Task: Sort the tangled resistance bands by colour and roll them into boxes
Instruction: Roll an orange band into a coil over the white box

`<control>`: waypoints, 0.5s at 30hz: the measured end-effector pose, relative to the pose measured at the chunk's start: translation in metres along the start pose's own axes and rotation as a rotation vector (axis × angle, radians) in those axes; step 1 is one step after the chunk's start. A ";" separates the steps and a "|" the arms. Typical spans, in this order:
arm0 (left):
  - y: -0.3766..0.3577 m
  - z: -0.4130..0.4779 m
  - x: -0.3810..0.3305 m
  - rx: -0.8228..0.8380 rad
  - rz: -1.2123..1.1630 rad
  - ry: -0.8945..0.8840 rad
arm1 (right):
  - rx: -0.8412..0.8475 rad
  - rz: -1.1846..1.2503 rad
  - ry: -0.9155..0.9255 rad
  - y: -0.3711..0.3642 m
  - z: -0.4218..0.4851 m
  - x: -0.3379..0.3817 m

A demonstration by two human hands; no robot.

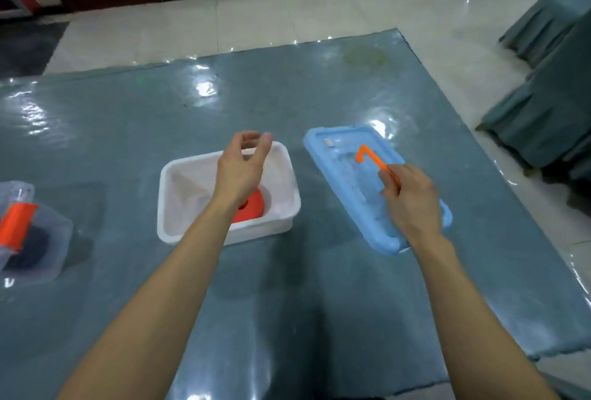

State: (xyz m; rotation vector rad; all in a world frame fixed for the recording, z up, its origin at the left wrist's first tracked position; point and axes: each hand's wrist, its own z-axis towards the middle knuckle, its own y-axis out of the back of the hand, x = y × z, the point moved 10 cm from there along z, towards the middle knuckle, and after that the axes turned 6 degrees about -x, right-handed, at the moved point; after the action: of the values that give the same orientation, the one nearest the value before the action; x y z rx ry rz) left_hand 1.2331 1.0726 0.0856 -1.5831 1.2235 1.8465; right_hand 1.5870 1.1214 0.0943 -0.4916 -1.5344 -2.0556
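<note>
Left forearm hides part of the orange roll in the white box; clear box cut by the left edge, contents blurred.

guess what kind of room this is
Probably a banquet or function hall, though I can't be sure: the table has a teal cloth under clear plastic, more teal draped furniture stands to the right, and the tiled floor is glossy.

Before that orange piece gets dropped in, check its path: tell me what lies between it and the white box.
Nothing solid on the table between orange piece and white box; only the left hand hovers over the box.
</note>
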 end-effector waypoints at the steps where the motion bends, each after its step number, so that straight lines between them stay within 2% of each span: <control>1: 0.006 0.003 0.002 -0.003 -0.113 0.096 | 0.043 0.001 0.078 -0.006 0.006 0.022; 4: 0.046 0.005 0.023 -0.078 -0.232 0.251 | 0.149 0.061 0.285 -0.033 0.016 0.092; 8: 0.127 -0.020 0.068 -0.294 0.040 0.220 | 0.323 0.125 0.505 -0.093 0.021 0.179; 12: 0.172 -0.043 0.113 -0.411 0.168 0.247 | 0.513 0.073 0.610 -0.165 0.019 0.242; 15: 0.180 -0.047 0.133 -0.444 0.239 0.248 | 0.632 0.006 0.608 -0.203 0.009 0.255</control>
State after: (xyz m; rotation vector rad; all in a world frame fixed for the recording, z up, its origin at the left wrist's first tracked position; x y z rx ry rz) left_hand 1.0850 0.9090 0.0254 -2.0268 1.2042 2.2449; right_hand 1.2615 1.1258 0.0876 0.3390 -1.6432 -1.3945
